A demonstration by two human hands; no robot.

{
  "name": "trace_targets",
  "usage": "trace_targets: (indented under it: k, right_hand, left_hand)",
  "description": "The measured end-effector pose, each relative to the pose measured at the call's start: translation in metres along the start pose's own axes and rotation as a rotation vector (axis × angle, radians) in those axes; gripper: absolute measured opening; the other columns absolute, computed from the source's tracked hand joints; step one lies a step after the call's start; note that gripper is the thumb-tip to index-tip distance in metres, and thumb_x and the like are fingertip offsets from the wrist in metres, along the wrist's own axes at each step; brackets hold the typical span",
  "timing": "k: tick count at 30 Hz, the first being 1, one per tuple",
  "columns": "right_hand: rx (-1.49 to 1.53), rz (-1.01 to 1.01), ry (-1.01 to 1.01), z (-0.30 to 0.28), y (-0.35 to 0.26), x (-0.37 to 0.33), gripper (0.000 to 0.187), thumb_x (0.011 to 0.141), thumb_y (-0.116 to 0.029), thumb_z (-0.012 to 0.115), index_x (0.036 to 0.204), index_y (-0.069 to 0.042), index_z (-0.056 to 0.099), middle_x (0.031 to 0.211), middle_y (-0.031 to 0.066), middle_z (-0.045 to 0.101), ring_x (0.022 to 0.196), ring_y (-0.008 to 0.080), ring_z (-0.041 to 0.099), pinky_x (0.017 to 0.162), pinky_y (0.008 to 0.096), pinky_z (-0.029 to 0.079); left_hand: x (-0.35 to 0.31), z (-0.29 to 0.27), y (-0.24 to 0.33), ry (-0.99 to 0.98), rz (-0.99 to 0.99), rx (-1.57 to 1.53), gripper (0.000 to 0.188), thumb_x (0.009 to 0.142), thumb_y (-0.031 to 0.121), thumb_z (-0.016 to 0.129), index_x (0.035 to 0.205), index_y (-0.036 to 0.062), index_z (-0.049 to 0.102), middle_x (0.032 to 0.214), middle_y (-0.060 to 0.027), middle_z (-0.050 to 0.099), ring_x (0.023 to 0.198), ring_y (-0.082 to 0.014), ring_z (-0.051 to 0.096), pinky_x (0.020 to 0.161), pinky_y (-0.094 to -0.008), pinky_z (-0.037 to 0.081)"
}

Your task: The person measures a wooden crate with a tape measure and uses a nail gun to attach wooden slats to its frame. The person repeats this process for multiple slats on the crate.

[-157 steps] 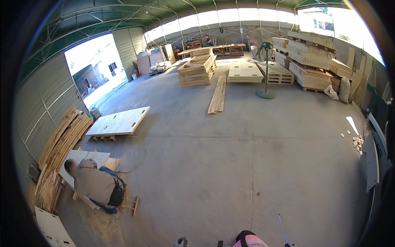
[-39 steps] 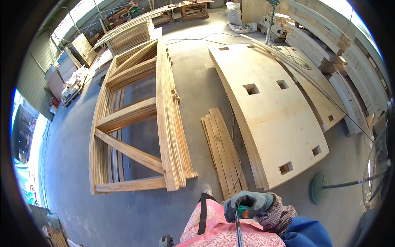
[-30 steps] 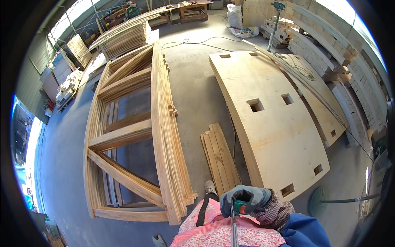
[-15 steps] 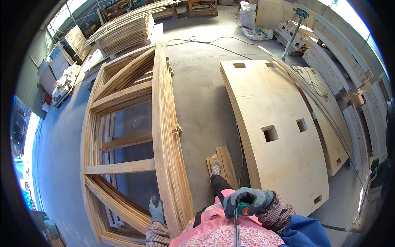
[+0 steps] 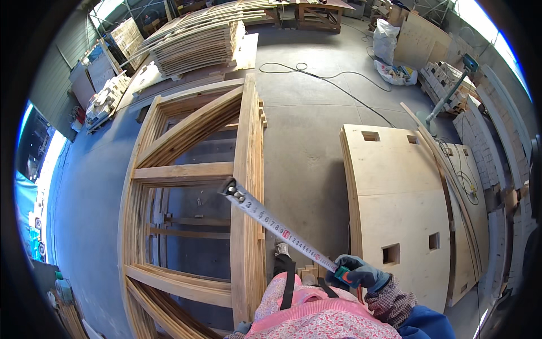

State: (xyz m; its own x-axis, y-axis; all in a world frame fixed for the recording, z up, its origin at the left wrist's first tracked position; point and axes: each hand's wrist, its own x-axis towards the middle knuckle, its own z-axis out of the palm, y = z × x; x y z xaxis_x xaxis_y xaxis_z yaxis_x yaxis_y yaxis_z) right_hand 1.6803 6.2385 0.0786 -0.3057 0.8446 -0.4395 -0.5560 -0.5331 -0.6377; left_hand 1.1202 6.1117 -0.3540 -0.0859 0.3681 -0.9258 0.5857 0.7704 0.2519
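My right hand, in a grey-blue glove, is closed around a tape measure with a green and orange case. Its metal blade sticks out up and to the left. The hooked tip appears over the near long beam of a stack of wooden frames; whether it touches the wood I cannot tell. Only a bit of my gloved left hand shows at the lower edge, beside that same beam, with its fingers mostly hidden.
On the right lie stacked plywood panels with square cut-outs, long thin strips leaning along them. Short boards lie by my feet. A black cable crosses the floor ahead. A pile of planks stands at the far left.
The tape's blade has swung from pointing down towards me to pointing out over the frames. My left hand has dropped back to the lower edge, and the view has shifted.
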Motion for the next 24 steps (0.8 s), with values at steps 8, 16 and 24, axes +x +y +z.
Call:
trace_targets:
  k: [8, 16, 24]
  right_hand:
    - [0.101, 0.099, 0.747, -0.151, 0.003, 0.075, 0.027, 0.079, -0.023, 0.051, 0.101, -0.007, 0.049, 0.087, 0.0108, 0.059, 0.069, 0.0196, 0.059, 0.055, 0.0303, 0.050]
    - [0.425, 0.178, 1.117, -0.262, -0.010, 0.109, 0.019, 0.080, -0.022, 0.054, 0.089, -0.006, 0.050, 0.072, 0.0092, 0.056, 0.055, 0.0214, 0.055, 0.043, 0.0313, 0.044]
    - [0.397, 0.130, 1.082, -0.372, -0.171, 0.219, 0.021, 0.083, -0.031, 0.053, 0.077, -0.011, 0.053, 0.060, 0.0039, 0.053, 0.045, 0.0165, 0.047, 0.039, 0.0276, 0.038]
  left_hand:
    - [-0.041, -0.100, 0.315, -0.118, -0.175, -0.382, 0.028, 0.080, 0.022, 0.058, 0.103, 0.0071, 0.060, 0.089, -0.0135, 0.066, 0.086, -0.0261, 0.063, 0.071, -0.0320, 0.050]
    - [-0.027, -0.095, 0.680, 0.506, 0.767, 0.081, 0.041, 0.077, 0.025, 0.063, 0.111, 0.0044, 0.056, 0.111, -0.0169, 0.056, 0.103, -0.0313, 0.054, 0.089, -0.0356, 0.042]
    - [0.025, -0.064, 0.840, 0.539, 0.451, 0.190, 0.048, 0.076, 0.036, 0.061, 0.111, 0.0045, 0.054, 0.107, -0.0191, 0.056, 0.099, -0.0319, 0.055, 0.086, -0.0370, 0.043]
